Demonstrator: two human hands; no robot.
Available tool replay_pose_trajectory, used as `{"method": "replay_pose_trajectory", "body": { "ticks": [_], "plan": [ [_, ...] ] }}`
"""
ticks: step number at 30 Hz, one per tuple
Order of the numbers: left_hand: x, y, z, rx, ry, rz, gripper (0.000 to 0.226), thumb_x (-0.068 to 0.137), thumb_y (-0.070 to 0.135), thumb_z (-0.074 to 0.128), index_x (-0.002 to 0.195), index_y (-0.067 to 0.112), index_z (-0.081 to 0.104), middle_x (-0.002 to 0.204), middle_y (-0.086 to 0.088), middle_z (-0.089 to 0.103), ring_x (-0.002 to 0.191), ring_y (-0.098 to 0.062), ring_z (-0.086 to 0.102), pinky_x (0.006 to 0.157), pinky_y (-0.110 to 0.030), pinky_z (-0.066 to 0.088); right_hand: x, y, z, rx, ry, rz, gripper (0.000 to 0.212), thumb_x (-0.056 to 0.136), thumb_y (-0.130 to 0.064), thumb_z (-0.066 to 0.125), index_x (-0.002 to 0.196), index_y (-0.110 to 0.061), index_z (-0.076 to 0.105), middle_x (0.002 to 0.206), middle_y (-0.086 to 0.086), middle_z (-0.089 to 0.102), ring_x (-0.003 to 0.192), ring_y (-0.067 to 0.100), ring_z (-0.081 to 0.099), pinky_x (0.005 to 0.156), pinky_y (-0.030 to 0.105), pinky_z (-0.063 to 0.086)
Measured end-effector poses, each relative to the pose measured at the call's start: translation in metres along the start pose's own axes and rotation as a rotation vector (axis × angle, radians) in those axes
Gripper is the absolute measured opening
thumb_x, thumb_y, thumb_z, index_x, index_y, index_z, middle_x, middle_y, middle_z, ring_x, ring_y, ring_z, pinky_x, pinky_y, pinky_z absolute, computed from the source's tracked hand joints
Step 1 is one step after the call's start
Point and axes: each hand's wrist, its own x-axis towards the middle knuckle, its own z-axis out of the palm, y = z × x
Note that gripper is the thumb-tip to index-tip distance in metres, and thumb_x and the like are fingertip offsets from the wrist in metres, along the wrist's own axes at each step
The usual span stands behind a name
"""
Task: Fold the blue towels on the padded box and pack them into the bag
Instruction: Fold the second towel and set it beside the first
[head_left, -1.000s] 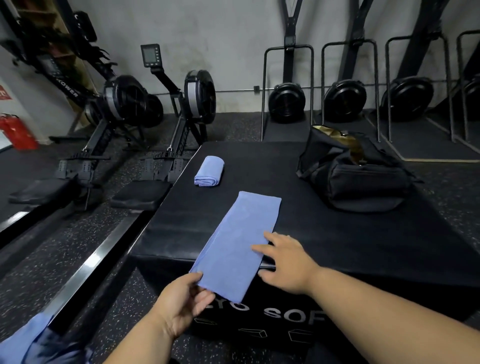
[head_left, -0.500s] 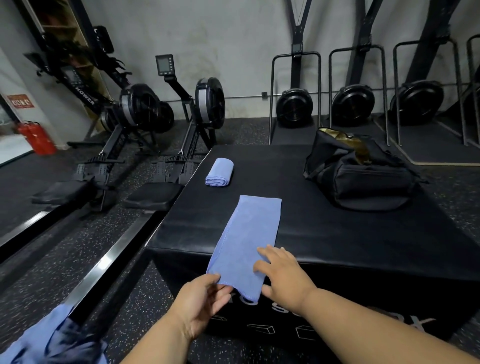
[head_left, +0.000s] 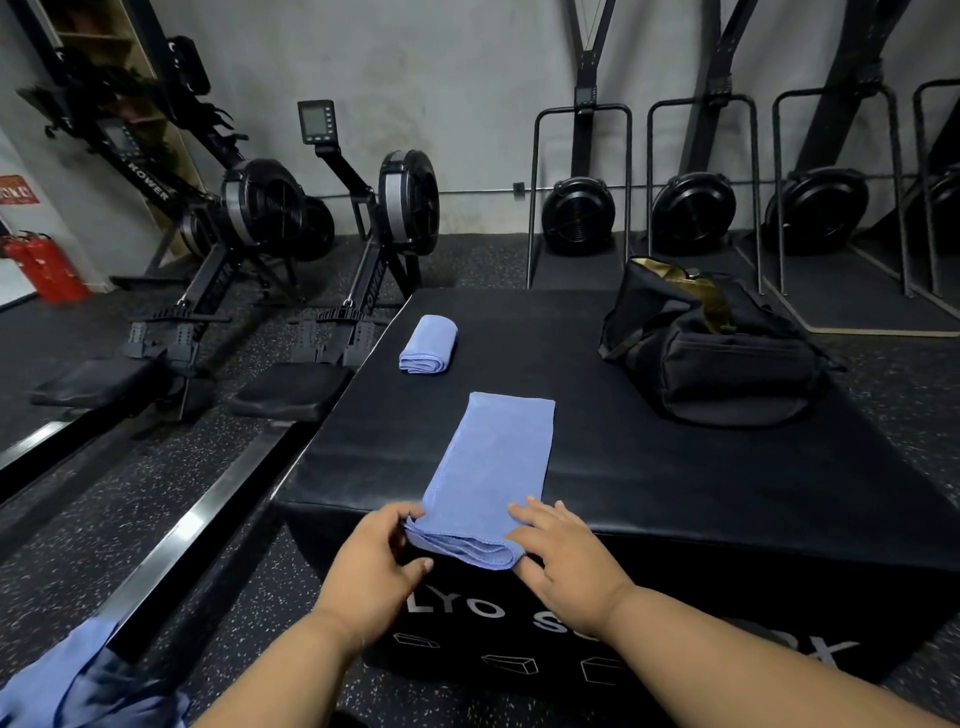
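A blue towel (head_left: 496, 467), already folded into a long strip, is laid on the padded box (head_left: 727, 483) with its long axis running from the box's near edge away toward the far side, its near end doubled into a soft roll that overhangs the near edge. That near end is flanked by both hands: the left hand (head_left: 376, 558) is seen at the strip's left corner, its grip narrow, fingertips and thumb pinching the folded layers, while the right hand (head_left: 563, 553) is pressed on the right corner with fingers straight, holding nothing. Since the strip stretches directly away from the grip, the coming fold is judged to travel forward along that axis, toward the far end of the box; both hands lie equally near. A second towel (head_left: 428, 344), already rolled, is seen near the box's far left corner, well apart from the strip. The black bag (head_left: 717, 353) is set at the box's far right, its top gaping open. More blue cloth (head_left: 67, 686) is glimpsed off the box's near left.
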Motion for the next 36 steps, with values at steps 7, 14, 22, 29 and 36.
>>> {"method": "replay_pose_trajectory", "body": {
  "ticks": [7, 14, 22, 29, 36],
  "plan": [
    [0.028, 0.003, -0.008, -0.031, -0.035, 0.071, 0.022, 0.085, 0.017, 0.087, 0.086, 0.036, 0.077, 0.105, 0.010, 0.069, 0.101, -0.002, 0.067, 0.091, -0.015, 0.049, -0.009, 0.005, -0.001, -0.009, 0.050, 0.119, 0.053, 0.105, -0.060, 0.031, 0.131, -0.035, 0.069, 0.166, -0.017, 0.032, 0.160, 0.013, 0.010, 0.126, 0.030, -0.011],
    [0.054, 0.020, -0.001, -0.194, -0.161, -0.113, 0.027, 0.101, 0.040, 0.068, 0.088, 0.017, 0.068, 0.076, 0.009, 0.067, 0.071, -0.006, 0.057, 0.074, -0.031, 0.050, -0.004, -0.009, -0.008, 0.094, 0.122, 0.292, 0.053, 0.104, -0.059, 0.030, 0.123, -0.039, 0.075, 0.159, -0.022, 0.032, 0.150, 0.011, 0.016, 0.118, 0.026, 0.004],
    [0.083, 0.023, 0.017, -0.011, -0.043, -0.240, 0.034, 0.096, 0.049, 0.066, 0.084, 0.017, 0.063, 0.077, 0.005, 0.071, 0.069, -0.013, 0.060, 0.064, -0.029, 0.047, 0.016, -0.016, -0.011, 0.015, 0.134, 0.499, 0.054, 0.109, -0.052, 0.036, 0.068, -0.026, 0.060, 0.154, -0.014, 0.042, 0.141, 0.017, 0.025, 0.116, 0.035, 0.015],
    [0.089, 0.023, 0.022, 0.101, 0.004, -0.262, 0.038, 0.094, 0.054, 0.065, 0.084, 0.017, 0.063, 0.077, 0.000, 0.072, 0.072, -0.018, 0.066, 0.065, -0.034, 0.051, 0.025, -0.018, -0.012, -0.067, 0.144, 0.522, 0.053, 0.107, -0.053, 0.037, 0.066, -0.023, 0.052, 0.142, -0.016, 0.043, 0.130, 0.018, 0.031, 0.109, 0.034, 0.021],
    [0.093, 0.032, 0.025, 0.182, 0.072, -0.195, 0.039, 0.091, 0.054, 0.066, 0.084, 0.017, 0.057, 0.076, 0.000, 0.067, 0.074, -0.022, 0.064, 0.065, -0.038, 0.052, 0.036, -0.017, -0.019, -0.106, 0.168, 0.566, 0.049, 0.106, -0.051, 0.035, 0.066, -0.025, 0.043, 0.114, -0.011, 0.047, 0.112, 0.020, 0.034, 0.101, 0.035, 0.026]
  ]
}}
